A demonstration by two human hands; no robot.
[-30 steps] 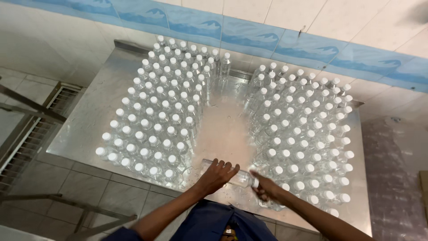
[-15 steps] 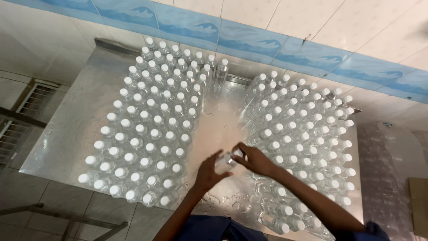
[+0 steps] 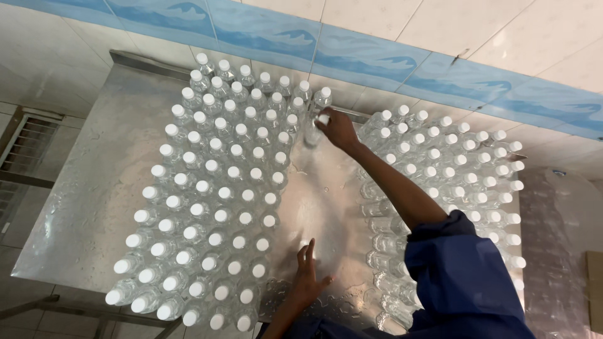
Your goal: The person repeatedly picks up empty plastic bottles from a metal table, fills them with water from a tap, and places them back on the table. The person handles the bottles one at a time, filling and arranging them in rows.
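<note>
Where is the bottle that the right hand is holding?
The bottle is at the far end of the table's bare middle strip, under the right hand, beside the left bottle group.

1. Both hands, left (image 3: 309, 271) and right (image 3: 338, 129), are bare: no gloves, rings or watch show.
2. The right arm wears a dark blue sleeve (image 3: 461, 267), pushed up above the elbow and creased in loose folds.
3. The left forearm is uncovered as far as it shows.

Steel table (image 3: 94, 188); capped bottles (image 3: 213, 188) upright
</note>
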